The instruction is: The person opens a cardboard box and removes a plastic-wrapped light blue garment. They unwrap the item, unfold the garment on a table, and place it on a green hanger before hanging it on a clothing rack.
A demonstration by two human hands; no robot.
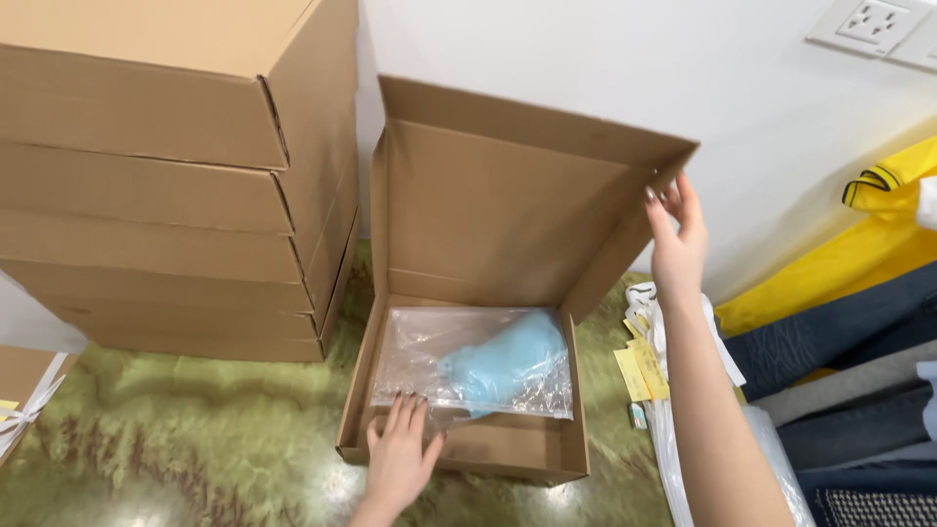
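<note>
Status: open mailer box sits on the green marbled worktop, lid upright against the wall. Clear plastic bag with a light-blue item inside already lies flat in the tray, so loading looks done. Left hand rests flat on the box's front wall, fingers spread onto the bag's near edge, gripping nothing. Right hand is up at the lid's right side flap, fingers open and touching its edge, not clamped. Hands well apart. Left to do, by my read: lid down, flaps tucked. Stack of closed boxes stands just left.
</note>
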